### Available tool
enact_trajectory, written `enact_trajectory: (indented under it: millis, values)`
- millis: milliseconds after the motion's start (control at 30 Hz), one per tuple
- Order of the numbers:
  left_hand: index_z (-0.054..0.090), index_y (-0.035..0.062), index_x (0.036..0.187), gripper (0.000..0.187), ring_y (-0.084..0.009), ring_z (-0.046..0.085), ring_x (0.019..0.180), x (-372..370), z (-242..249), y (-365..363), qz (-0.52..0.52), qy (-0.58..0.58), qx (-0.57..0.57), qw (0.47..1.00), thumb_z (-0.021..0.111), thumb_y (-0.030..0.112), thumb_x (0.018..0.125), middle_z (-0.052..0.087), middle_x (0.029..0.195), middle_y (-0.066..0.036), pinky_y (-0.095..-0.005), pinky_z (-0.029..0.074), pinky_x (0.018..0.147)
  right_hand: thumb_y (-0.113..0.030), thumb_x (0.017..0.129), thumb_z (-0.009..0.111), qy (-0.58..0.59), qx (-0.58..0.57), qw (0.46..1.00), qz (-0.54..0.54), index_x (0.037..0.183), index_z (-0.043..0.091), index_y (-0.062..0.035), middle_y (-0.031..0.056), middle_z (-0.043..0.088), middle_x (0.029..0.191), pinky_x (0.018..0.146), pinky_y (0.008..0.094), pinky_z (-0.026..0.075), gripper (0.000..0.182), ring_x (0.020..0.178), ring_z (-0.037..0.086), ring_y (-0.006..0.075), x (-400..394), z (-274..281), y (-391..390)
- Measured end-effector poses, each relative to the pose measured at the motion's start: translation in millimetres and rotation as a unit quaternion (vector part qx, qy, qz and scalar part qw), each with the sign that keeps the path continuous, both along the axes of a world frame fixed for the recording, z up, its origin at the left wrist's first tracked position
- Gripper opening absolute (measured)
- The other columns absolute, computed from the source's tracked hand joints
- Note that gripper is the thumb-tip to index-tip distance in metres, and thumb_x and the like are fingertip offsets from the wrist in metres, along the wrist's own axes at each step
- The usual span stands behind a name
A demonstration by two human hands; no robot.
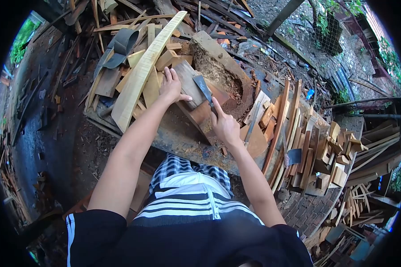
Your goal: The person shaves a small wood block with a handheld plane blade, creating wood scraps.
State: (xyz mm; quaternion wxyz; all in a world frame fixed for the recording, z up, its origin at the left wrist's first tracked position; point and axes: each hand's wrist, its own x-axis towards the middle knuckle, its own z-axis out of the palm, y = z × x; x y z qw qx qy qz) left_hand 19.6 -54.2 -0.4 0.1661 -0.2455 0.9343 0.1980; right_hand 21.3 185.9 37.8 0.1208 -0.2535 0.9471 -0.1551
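My right hand point(226, 127) grips a putty knife point(202, 87) by its handle, index finger stretched along it. The dark, flat blade lies across the face of a wooden block point(186, 75), its broad end pointing up and left. My left hand point(171, 87) rests on the left edge of that block, fingers extended and thumb out to the side. Weathered grey wood shows at the upper part of the block, and reddish-brown wood point(202, 116) nearer to me. A long, pale curved board point(149, 62) leans to the left of my left hand.
The worktable point(178, 149) carries sawdust and offcuts. Behind the block stands a hollowed wooden piece point(223, 62) with shavings. Curled grey sandpaper point(119, 46) lies at the left. Long strips point(278, 127) and stacked small blocks point(334, 151) fill the right side.
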Motion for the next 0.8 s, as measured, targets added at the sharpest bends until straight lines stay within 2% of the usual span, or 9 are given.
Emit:
enact_trajectory:
  millis: [133,200,233,300,500,567,733,800]
  values:
    - [0.0,-0.0069,0.15,0.145,-0.0424,0.017,0.146,2.6,2.7,-4.6,-0.003,0.0,0.002,1.0,0.089,0.055,0.054,-0.004,0.158,-0.031,-0.0422,0.025,0.118,-0.034,0.096,0.051,-0.013,0.0,1.0,0.004,0.147,0.038,-0.03,0.0249,0.066,0.072,0.06,0.0508,0.054,0.053,0.067,0.067,0.0414,3.6,5.8,10.7]
    - [0.0,-0.0067,0.151,0.145,-0.0425,0.016,0.146,0.8,1.3,-6.0,-0.006,-0.001,0.01,1.0,0.089,0.055,0.054,-0.004,0.157,-0.031,-0.0423,0.025,0.119,-0.034,0.096,0.049,-0.085,0.03,0.996,0.001,0.149,0.033,-0.0316,0.0251,0.068,0.08,0.068,0.0531,0.053,0.055,0.075,0.067,0.044,12.3,18.3,29.2]
    - [-0.001,-0.0065,0.151,0.146,-0.0426,0.016,0.146,0.6,-0.8,-7.3,-0.007,0.008,0.011,1.0,0.089,0.054,0.054,-0.005,0.157,-0.031,-0.0425,0.025,0.119,-0.034,0.096,0.049,-0.087,0.031,0.996,0.004,0.149,0.033,-0.0316,0.0251,0.068,0.08,0.068,0.0531,0.053,0.055,0.075,0.067,0.044,10.1,17.8,29.0]
    - [-0.001,-0.0062,0.151,0.146,-0.0427,0.016,0.146,4.1,-5.0,-6.9,-0.013,0.011,0.017,1.0,0.089,0.054,0.053,-0.005,0.157,-0.031,-0.0427,0.025,0.119,-0.033,0.095,0.052,-0.049,0.024,0.998,0.012,0.148,0.036,-0.0304,0.0239,0.067,0.073,0.062,0.0503,0.054,0.056,0.069,0.068,0.0415,11.9,15.6,31.4]
    - [-0.001,-0.0057,0.151,0.147,-0.0419,0.012,0.147,0.0,-0.8,-12.6,-0.033,-0.001,0.023,0.999,0.09,0.054,0.052,-0.006,0.157,-0.031,-0.0428,0.024,0.119,-0.034,0.095,0.052,-0.017,0.005,1.0,0.002,0.146,0.04,-0.0276,0.0246,0.066,0.072,0.062,0.0503,0.054,0.052,0.068,0.067,0.0412,-4.2,12.2,4.4]
    - [-0.001,-0.0057,0.151,0.147,-0.0417,0.012,0.147,-0.3,0.7,-14.0,-0.04,-0.002,0.021,0.999,0.09,0.054,0.052,-0.006,0.157,-0.031,-0.0426,0.024,0.119,-0.033,0.096,0.05,-0.081,0.005,0.997,0.009,0.15,0.033,-0.0295,0.0257,0.068,0.081,0.07,0.0545,0.053,0.056,0.076,0.067,0.0447,6.5,19.2,24.6]
    - [-0.002,-0.0061,0.151,0.149,-0.0418,0.011,0.147,-3.1,-2.7,-21.8,-0.084,-0.008,0.027,0.996,0.09,0.055,0.051,-0.007,0.157,-0.032,-0.0424,0.024,0.119,-0.033,0.096,0.051,-0.093,0.031,0.995,0.001,0.149,0.034,-0.0288,0.0256,0.067,0.079,0.068,0.0541,0.053,0.056,0.075,0.066,0.0451,23.0,21.1,38.6]
    - [-0.002,-0.0064,0.151,0.149,-0.042,0.011,0.147,-7.6,-3.7,-21.0,-0.08,-0.029,0.013,0.996,0.09,0.055,0.05,-0.008,0.157,-0.032,-0.0424,0.024,0.119,-0.034,0.095,0.052,-0.041,-0.008,0.999,0.007,0.146,0.04,-0.028,0.0245,0.066,0.071,0.061,0.0513,0.054,0.053,0.067,0.067,0.0407,9.9,11.5,20.9]
